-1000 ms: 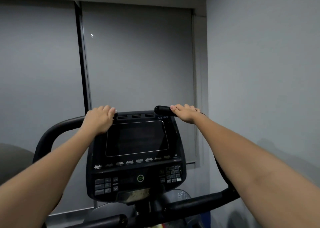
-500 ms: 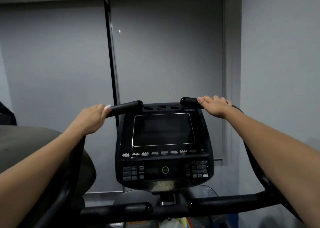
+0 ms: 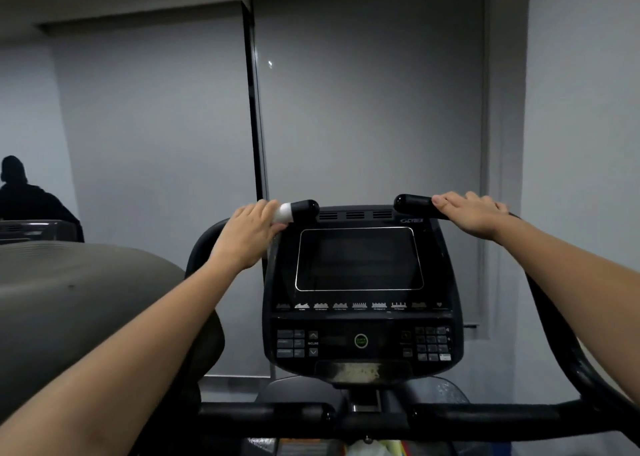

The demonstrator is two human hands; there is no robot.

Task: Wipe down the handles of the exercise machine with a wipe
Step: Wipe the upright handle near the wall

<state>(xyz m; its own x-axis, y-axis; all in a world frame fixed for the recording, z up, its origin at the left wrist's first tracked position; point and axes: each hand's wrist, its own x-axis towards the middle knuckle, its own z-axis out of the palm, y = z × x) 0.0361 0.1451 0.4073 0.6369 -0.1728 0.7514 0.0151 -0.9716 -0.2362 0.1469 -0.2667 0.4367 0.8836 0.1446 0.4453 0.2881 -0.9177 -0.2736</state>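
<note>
The black exercise machine has two upper handles either side of its console (image 3: 360,282). My left hand (image 3: 249,234) is wrapped round the left handle (image 3: 306,208) with a white wipe (image 3: 285,212) held against it; the wipe shows just past my fingers, near the handle's tip. My right hand (image 3: 474,215) grips the right handle (image 3: 414,204) a little behind its rounded end, holding nothing else. Both handles curve down toward me beside my forearms.
A lower black crossbar (image 3: 485,417) runs across the bottom of the view. A grey rounded housing (image 3: 79,303) of another machine fills the left. A person in dark clothes (image 3: 20,192) stands far left. Grey blinds and a wall lie behind the console.
My left hand with the wipe has slid along the left handle toward its tip, after sliding away from it before. The right hand has stayed on its handle. The view has shifted left.
</note>
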